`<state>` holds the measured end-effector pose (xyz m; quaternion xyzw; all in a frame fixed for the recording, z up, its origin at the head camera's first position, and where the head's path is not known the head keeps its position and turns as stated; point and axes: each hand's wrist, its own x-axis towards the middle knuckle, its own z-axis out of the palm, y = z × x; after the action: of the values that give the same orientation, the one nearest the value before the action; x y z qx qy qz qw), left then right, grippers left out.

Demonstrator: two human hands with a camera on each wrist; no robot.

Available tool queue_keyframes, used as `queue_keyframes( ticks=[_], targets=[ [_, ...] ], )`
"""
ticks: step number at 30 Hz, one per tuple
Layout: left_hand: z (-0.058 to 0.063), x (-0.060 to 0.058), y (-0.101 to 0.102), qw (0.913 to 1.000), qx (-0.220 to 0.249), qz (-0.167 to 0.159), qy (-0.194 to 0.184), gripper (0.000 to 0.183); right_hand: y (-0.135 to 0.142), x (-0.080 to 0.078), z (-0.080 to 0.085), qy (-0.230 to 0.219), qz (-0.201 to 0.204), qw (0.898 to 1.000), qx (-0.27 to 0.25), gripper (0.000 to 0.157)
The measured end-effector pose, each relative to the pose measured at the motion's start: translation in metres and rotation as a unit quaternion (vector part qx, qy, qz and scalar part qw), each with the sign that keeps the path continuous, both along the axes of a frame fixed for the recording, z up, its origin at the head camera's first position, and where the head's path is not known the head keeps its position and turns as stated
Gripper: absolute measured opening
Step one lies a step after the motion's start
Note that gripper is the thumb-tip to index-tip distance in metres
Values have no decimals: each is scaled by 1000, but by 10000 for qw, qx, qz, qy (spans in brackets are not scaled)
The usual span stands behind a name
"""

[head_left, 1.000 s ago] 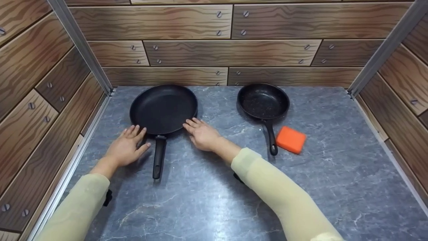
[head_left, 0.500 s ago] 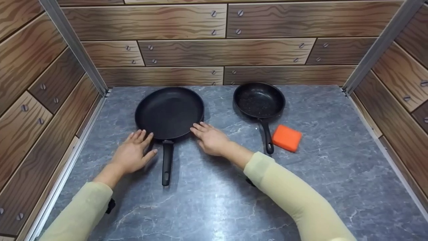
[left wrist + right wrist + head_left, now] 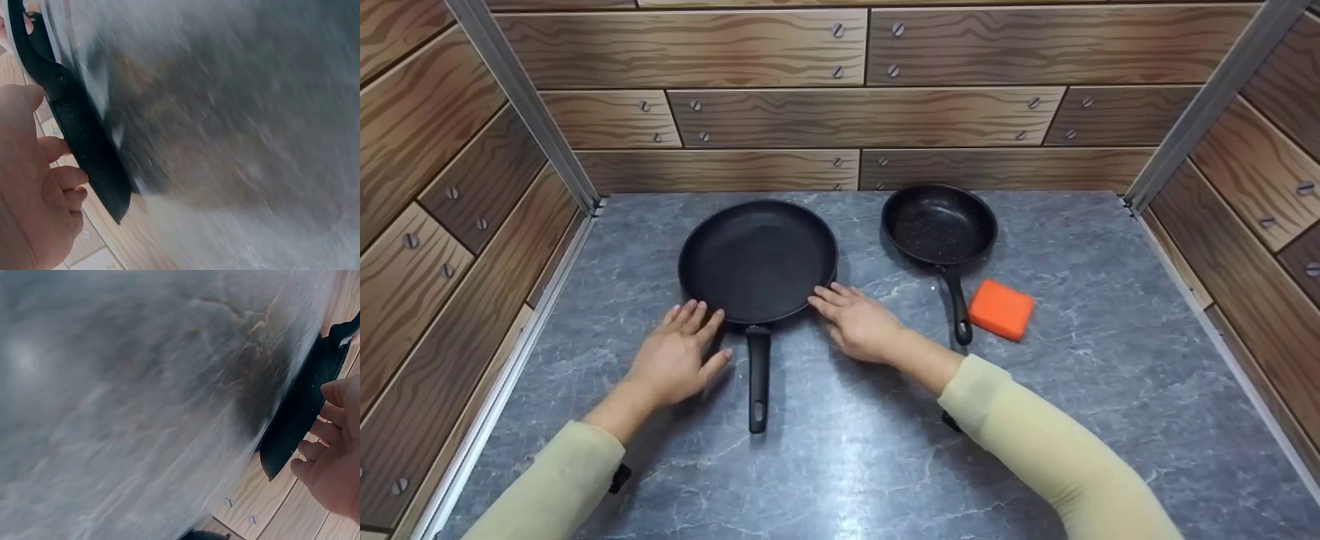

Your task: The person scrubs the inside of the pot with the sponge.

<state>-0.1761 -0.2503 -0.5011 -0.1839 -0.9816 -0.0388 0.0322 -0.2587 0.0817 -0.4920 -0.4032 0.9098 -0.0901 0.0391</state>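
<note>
A large black frying pan (image 3: 758, 262) lies on the grey marbled table, its handle (image 3: 758, 382) pointing toward the person. My left hand (image 3: 675, 356) has its fingertips at the pan's near left rim, thumb spread out beside the handle. On the other side, my right hand (image 3: 859, 322) touches the near right rim with extended fingers. Neither hand grips the handle. The left wrist view shows the pan's side wall (image 3: 93, 152) with my left hand (image 3: 34, 197) along it. In the right wrist view, my right hand (image 3: 337, 444) lies against the opposite side wall (image 3: 301, 410).
A smaller black frying pan (image 3: 939, 225) stands to the right, handle toward the person. Right beside that handle lies an orange sponge (image 3: 1002, 310). Wood-patterned panels (image 3: 765, 116) rise at the back and both sides, with metal posts (image 3: 529, 112) in the corners.
The large frying pan has slid to the right and nearer to the person, both hands travelling with it at its rim. The small pan and sponge stay where they were.
</note>
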Motion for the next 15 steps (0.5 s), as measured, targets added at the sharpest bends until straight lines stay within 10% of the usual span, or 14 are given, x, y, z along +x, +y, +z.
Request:
queue_keyframes(
  ticks=[15],
  targets=[
    [1,23,29,9997,53,-196,164,73,33,22,3,46,76,9996,-265,54]
  ],
)
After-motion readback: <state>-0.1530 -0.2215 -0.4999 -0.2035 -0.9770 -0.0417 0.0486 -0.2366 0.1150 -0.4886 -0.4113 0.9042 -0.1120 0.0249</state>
